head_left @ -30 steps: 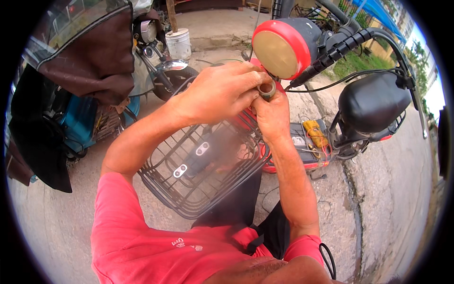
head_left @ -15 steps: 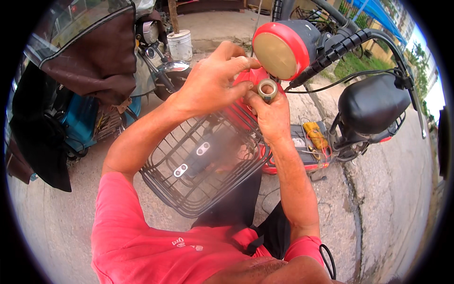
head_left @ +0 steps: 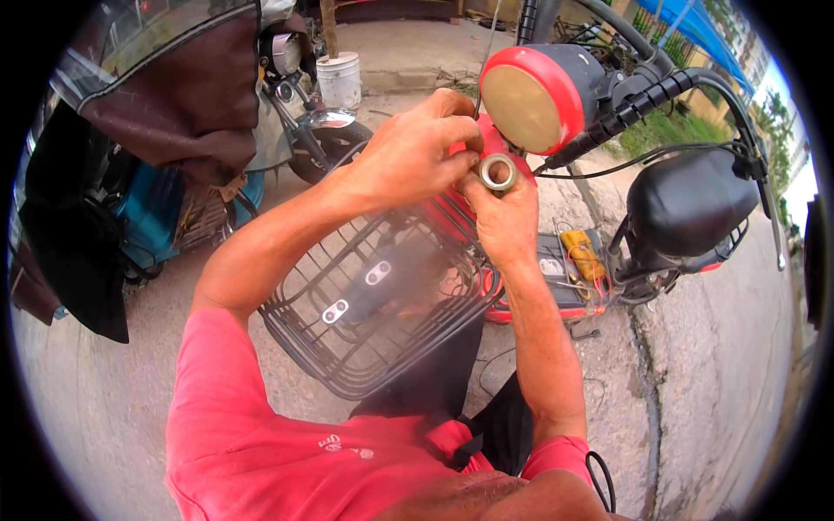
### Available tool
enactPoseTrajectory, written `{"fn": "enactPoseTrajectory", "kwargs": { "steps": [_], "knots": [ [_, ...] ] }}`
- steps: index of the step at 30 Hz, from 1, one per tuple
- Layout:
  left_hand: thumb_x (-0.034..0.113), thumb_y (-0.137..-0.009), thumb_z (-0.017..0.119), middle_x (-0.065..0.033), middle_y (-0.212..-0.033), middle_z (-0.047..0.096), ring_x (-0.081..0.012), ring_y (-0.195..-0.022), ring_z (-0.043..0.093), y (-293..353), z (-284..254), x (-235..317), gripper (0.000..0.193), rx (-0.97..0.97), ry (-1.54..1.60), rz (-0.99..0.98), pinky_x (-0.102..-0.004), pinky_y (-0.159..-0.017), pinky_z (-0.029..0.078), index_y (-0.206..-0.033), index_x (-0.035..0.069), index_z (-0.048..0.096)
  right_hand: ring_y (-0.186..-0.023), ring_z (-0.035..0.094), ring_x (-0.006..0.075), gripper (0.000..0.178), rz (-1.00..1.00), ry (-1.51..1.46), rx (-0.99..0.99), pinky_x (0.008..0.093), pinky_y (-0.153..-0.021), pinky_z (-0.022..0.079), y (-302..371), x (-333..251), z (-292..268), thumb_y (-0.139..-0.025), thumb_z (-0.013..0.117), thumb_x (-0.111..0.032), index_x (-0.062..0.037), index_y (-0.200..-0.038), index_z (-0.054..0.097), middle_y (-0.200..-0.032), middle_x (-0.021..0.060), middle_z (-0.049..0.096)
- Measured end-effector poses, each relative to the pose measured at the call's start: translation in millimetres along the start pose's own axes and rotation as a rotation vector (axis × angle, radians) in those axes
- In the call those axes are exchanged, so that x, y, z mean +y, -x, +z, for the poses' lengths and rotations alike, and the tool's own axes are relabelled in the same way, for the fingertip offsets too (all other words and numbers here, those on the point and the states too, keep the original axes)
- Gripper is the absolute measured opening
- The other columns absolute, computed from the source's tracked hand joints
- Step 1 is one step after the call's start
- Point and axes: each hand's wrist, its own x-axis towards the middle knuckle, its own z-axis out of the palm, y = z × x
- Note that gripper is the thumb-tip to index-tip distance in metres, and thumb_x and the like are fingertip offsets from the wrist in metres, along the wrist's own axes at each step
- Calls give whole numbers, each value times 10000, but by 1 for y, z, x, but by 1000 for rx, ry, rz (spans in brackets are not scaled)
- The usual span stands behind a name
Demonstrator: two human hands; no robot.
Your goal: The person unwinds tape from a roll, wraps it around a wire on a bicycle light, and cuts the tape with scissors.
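Observation:
My right hand [head_left: 508, 224] holds a small pale ring [head_left: 486, 174] that looks like a roll of tape, its hollow core facing up. Close against it on the left, my left hand [head_left: 413, 158] has its thumb and fingers pinched together; what they hold, if anything, is too small to make out. Both hands are raised in front of the red scooter's round headlight [head_left: 521, 102], above its black wire basket [head_left: 347, 369].
A yellow-cased device [head_left: 580, 252] with wires lies on the scooter's footboard, behind my right forearm. The black seat [head_left: 686, 204] is at the right. A covered vehicle [head_left: 174, 113] stands at the left, near a white bucket [head_left: 339, 80]. Cables cross beneath the handlebar.
My left fingers have drawn in and curled together beside the ring. My right hand has tilted the ring slightly. The whole view has shifted a little.

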Motion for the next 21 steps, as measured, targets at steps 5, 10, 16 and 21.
{"fn": "enactPoseTrajectory", "kwargs": {
  "steps": [5, 10, 16, 21],
  "knots": [
    [103, -860, 734, -107, -1157, 599, -178, -772, 619, -2, -4, 4, 250, 39, 108, -60, -312, -673, 537, -1095, 39, 676, -775, 608, 82, 153, 15, 59, -31, 309, -695, 502, -1, 0, -3, -922, 670, -152, 1, -913, 679, -796, 28, 684],
    [141, -864, 724, -109, -1146, 599, -184, -790, 618, -4, 3, 0, 336, 62, 42, -64, -319, -698, 536, -1190, 69, 691, -791, 625, 93, 164, -44, 49, -27, 314, -717, 511, -2, 3, 0, -929, 685, -163, 1, -942, 689, -822, 41, 703],
    [169, -873, 698, -111, -1112, 602, -250, -933, 635, -10, 8, -15, 262, -3, 89, -40, -368, -800, 534, -1108, 58, 723, -782, 589, 50, 64, -31, 73, -3, 250, -701, 486, -3, 0, 4, -923, 718, -88, -25, -912, 709, -832, -31, 684],
    [167, -886, 703, -115, -1091, 608, -284, -1010, 631, -12, 10, -19, 175, -44, 178, -52, -396, -870, 521, -1011, 47, 730, -789, 598, 54, 60, -28, 50, 8, 244, -703, 488, -4, 7, 4, -919, 722, -76, -18, -937, 722, -845, -19, 696]
  ]
}}
